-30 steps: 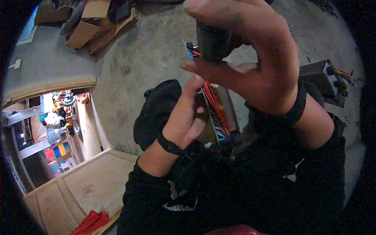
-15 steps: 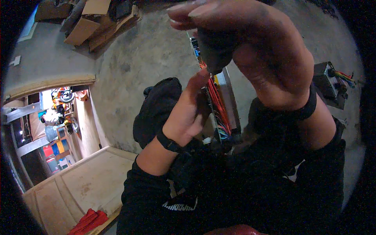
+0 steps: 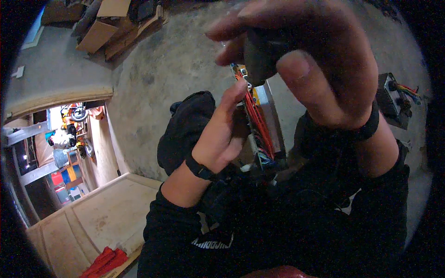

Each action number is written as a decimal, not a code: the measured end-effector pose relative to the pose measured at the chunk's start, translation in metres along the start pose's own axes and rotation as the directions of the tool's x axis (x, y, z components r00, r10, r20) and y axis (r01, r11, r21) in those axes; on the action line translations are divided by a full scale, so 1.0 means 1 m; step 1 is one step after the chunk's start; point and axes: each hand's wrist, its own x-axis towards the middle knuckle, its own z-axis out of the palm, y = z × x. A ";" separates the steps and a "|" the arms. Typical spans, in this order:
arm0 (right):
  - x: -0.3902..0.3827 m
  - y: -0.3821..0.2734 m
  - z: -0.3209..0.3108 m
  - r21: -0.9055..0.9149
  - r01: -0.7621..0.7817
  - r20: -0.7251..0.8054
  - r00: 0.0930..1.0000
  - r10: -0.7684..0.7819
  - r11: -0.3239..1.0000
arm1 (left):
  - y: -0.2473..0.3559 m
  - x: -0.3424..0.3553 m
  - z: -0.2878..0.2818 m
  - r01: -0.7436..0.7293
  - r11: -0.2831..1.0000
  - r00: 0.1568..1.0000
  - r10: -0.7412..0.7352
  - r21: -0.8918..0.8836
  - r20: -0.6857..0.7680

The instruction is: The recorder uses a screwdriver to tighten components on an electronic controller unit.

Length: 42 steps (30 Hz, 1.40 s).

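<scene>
My left hand (image 3: pixel 221 132) is closed on the long side of an open electronic unit (image 3: pixel 258 127), its thumb at the edge of a circuit board. Red wires (image 3: pixel 259 121) run along the inside, with blue and green ones at the near end. Over the unit's far end my right hand (image 3: pixel 324 60) is closed around a dark tool with a tapered nose (image 3: pixel 260 58). The nose points down at the board, close to my left thumb. Whether the tip touches anything is hidden, and most of the tool is covered by my fingers.
On the floor to the right lies a metal-cased box (image 3: pixel 389 95) with coloured wires. Cardboard boxes (image 3: pixel 104 30) are piled at the far left. A pale wooden panel (image 3: pixel 102 213) with a red cloth (image 3: pixel 106 262) is at near left, below an open doorway (image 3: pixel 69 153).
My right hand has turned and shifted slightly right, so its thumb now shows along the dark tool. The left hand and the unit have hardly moved.
</scene>
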 end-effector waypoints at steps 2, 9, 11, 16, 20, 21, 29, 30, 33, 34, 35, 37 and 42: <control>0.008 -0.009 0.008 0.001 0.020 0.056 0.998 -0.020 1.000 | 0.003 0.000 0.001 0.088 0.993 0.992 -0.094 -0.077 -0.086; 0.001 0.000 0.025 -0.323 0.086 -0.175 0.973 -0.149 0.942 | 0.004 -0.001 -0.007 0.122 0.984 0.966 -0.148 -0.131 -0.214; 0.000 0.000 0.025 -0.354 0.112 -0.221 0.955 -0.200 0.928 | 0.005 -0.001 -0.010 0.117 0.990 0.981 -0.127 -0.073 -0.146; 0.011 -0.037 0.027 -0.454 0.015 -0.114 0.991 -0.075 0.891 | 0.001 -0.003 -0.008 0.081 0.990 0.976 -0.102 -0.113 -0.194; 0.009 -0.041 0.021 -0.489 -0.004 -0.107 0.993 -0.056 0.872 | -0.008 -0.001 -0.011 0.121 0.982 0.973 -0.146 -0.145 -0.180; 0.007 -0.046 0.022 -0.501 -0.008 -0.104 0.993 -0.051 0.866 | -0.009 0.000 -0.008 0.122 0.982 0.973 -0.147 -0.143 -0.176; 0.002 -0.044 0.011 -0.558 -0.041 -0.078 0.997 -0.003 0.829 | -0.011 0.001 -0.011 0.059 0.988 0.987 -0.079 -0.140 -0.140; -0.002 -0.046 0.008 -0.566 -0.044 -0.074 0.997 0.003 0.823 | -0.012 0.000 -0.011 0.059 0.988 0.987 -0.078 -0.140 -0.139; -0.008 -0.049 0.001 -0.591 -0.057 -0.070 0.997 0.019 0.805 | -0.016 -0.002 -0.007 0.103 0.984 0.976 -0.128 -0.143 -0.176; -0.001 -0.050 0.012 -0.598 -0.061 -0.066 0.997 0.027 0.799 | -0.014 -0.003 -0.003 0.108 0.987 0.972 -0.131 -0.122 -0.194; -0.006 -0.049 0.004 -0.604 -0.065 -0.062 0.998 0.034 0.794 | -0.013 -0.004 -0.001 0.114 0.988 0.968 -0.133 -0.101 -0.213; -0.003 -0.046 0.005 -0.617 -0.072 -0.055 0.997 0.049 0.783 | -0.012 -0.003 -0.006 0.106 0.986 0.969 -0.132 -0.130 -0.208; -0.017 -0.050 -0.009 -0.653 -0.084 -0.033 0.996 0.083 0.753 | -0.005 0.003 -0.011 -0.013 0.986 0.981 -0.019 -0.166 -0.192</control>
